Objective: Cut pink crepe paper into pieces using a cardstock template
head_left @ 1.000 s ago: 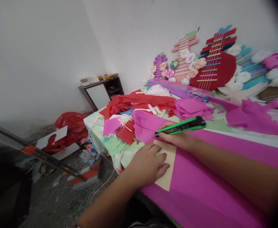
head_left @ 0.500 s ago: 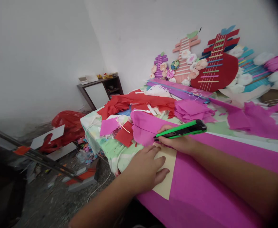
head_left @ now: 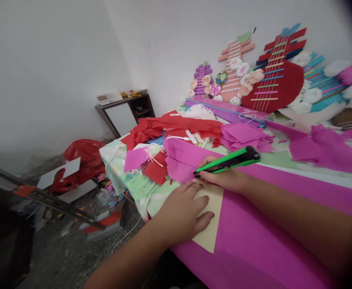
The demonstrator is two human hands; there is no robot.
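My right hand (head_left: pixel 219 175) grips a green and black utility knife (head_left: pixel 232 160). The knife's front end points left, close to the top edge of a cream rectangular card (head_left: pixel 209 233); whether its blade touches anything is too small to tell. Flat on that card lies my left hand (head_left: pixel 184 210), fingers spread. Under the card is a large magenta sheet (head_left: pixel 254 237), which runs toward the right. Beyond my hands, a creased pink-magenta piece (head_left: pixel 180 160) of the same colour rests on the table.
Red crepe paper (head_left: pixel 151 128), a red square (head_left: pixel 157 168) and a stack of magenta pieces (head_left: pixel 245 136) lie on the green-white tablecloth (head_left: pixel 115 160). Paper guitars (head_left: pixel 281 84) with flowers lean on the wall. A small cabinet (head_left: pixel 123 118) stands behind; metal rails (head_left: pixel 52 200) are at left.
The utility knife's front end has shifted very slightly left, with its back end a little higher. My left hand stays flat on the card. The view has moved slightly.
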